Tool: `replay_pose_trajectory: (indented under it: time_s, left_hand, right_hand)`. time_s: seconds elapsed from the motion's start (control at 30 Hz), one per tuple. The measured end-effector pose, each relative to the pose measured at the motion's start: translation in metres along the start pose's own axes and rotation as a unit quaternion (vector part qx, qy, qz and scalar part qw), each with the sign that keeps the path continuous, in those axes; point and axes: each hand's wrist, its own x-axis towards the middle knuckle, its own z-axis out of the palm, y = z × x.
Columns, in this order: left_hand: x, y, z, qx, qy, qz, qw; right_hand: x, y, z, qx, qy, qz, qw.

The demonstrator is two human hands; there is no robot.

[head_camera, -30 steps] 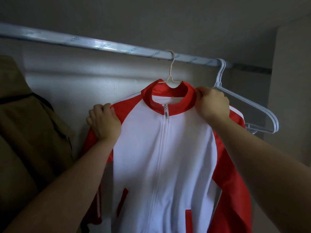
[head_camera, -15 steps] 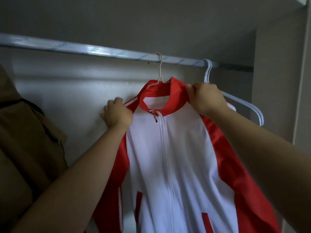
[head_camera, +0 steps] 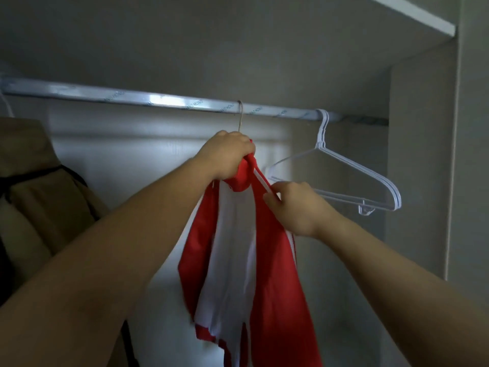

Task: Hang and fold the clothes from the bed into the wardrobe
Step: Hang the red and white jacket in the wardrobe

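A red and white zip jacket [head_camera: 238, 260] hangs edge-on from a thin hanger whose hook [head_camera: 240, 115] sits over the silver wardrobe rail [head_camera: 158, 98]. My left hand [head_camera: 227, 154] grips the red collar at the top, just under the hook. My right hand [head_camera: 293, 205] pinches the jacket's right shoulder at its white stripe. The hanger's arms are hidden inside the jacket.
A few white empty hangers [head_camera: 344, 176] hang on the rail just right of the jacket, close to the wardrobe's side wall [head_camera: 420, 168]. A brown garment [head_camera: 39, 194] hangs at the far left. A shelf edge [head_camera: 412, 14] runs above.
The jacket has swung from facing me to edge-on along the rail. My left hand moved from the left shoulder up to the collar. My right hand dropped from the collar to the right shoulder.
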Motion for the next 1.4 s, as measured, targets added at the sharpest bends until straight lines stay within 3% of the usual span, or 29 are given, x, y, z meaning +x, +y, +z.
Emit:
replay_pose_trajectory:
  time_s: [0.1,0.27,0.67,0.83,0.93,1.03,1.17,1.27,1.33,1.4]
  left_hand:
    - [-0.013,-0.014,-0.019,0.071,-0.025,-0.002,0.997]
    - [-0.058,-0.044,-0.038,0.025,-0.038,-0.09,0.995]
    - [-0.147,-0.101,-0.086,0.104,-0.101,-0.207,0.968]
    - [-0.154,-0.103,-0.097,0.113,-0.168,-0.248,0.947]
    - [-0.141,-0.09,-0.107,0.128,-0.225,-0.237,0.936]
    - [-0.116,-0.065,-0.106,0.133,-0.224,-0.217,0.941]
    - [-0.064,-0.019,-0.084,0.084,-0.269,-0.166,0.945]
    - [-0.022,0.019,-0.051,-0.053,-0.382,-0.176,0.906]
    - [0.008,0.05,-0.027,-0.171,-0.374,-0.2,0.889]
    - [0.033,0.082,-0.005,-0.277,-0.309,-0.207,0.886]
  right_hand:
    - [-0.005,-0.032,0.015,0.01,0.012,-0.019,1.0]
    - [-0.006,-0.09,0.022,0.073,0.022,-0.04,0.996]
    - [0.0,-0.187,0.029,0.184,-0.023,-0.142,0.972]
    - [0.003,-0.2,0.037,0.198,-0.027,-0.17,0.965]
    - [0.002,-0.199,0.04,0.262,-0.024,-0.167,0.95]
    - [0.005,-0.174,0.036,0.334,-0.008,-0.092,0.938]
    - [0.01,-0.104,0.03,0.391,0.112,0.089,0.909]
    - [0.001,-0.044,0.021,0.403,0.184,0.194,0.875]
    - [-0.012,-0.006,0.015,0.384,0.213,0.236,0.867]
    - [-0.028,0.026,0.01,0.352,0.224,0.262,0.87]
